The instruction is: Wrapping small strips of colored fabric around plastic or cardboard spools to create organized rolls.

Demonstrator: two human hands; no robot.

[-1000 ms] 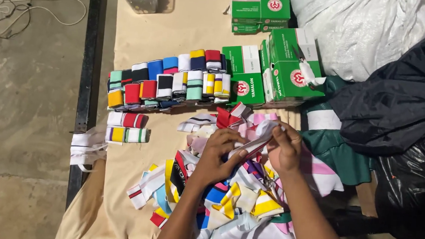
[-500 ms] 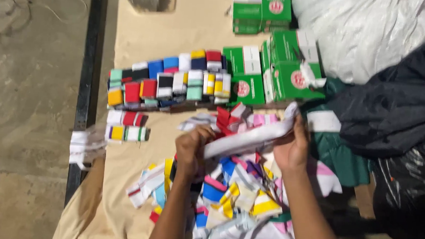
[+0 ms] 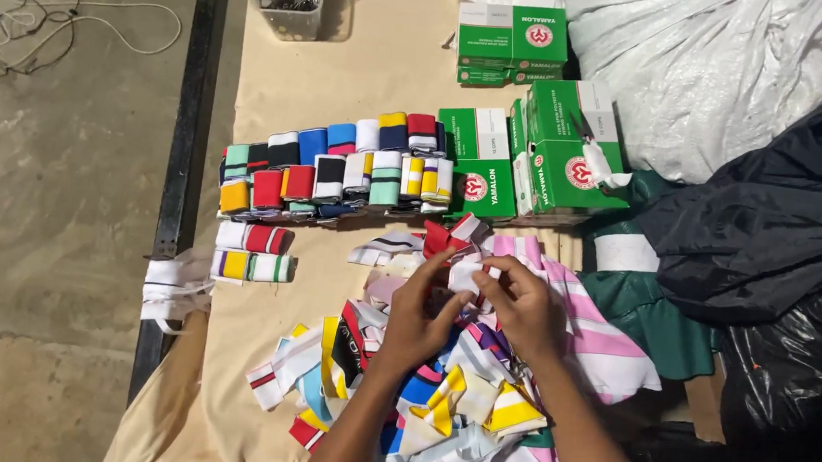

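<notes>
Head view: small white folded cloth strip [image 3: 466, 275], pinched between left hand [image 3: 416, 320] and right hand [image 3: 521, 306] fingers.

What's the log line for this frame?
left hand: on white strip | right hand: same | below: loose strip pile | behind: folded rows

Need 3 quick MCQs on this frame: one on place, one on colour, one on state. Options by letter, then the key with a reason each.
1. Where do the rolled striped bands lie?
A. In rows left of the green boxes
B. On the black bag
C. In the clear bin

2. What colour is the piece between both hands?
A. Black
B. White
C. Green

3. How does the left hand stand?
A. Flat on the cloth
B. Fingers pinching the piece with the right hand
C. Resting on a box

Key: 1 A, the rows sit beside the boxes; 2 B, it shows white at the fingertips; 3 B, both hands meet on it above the loose pile.
</notes>
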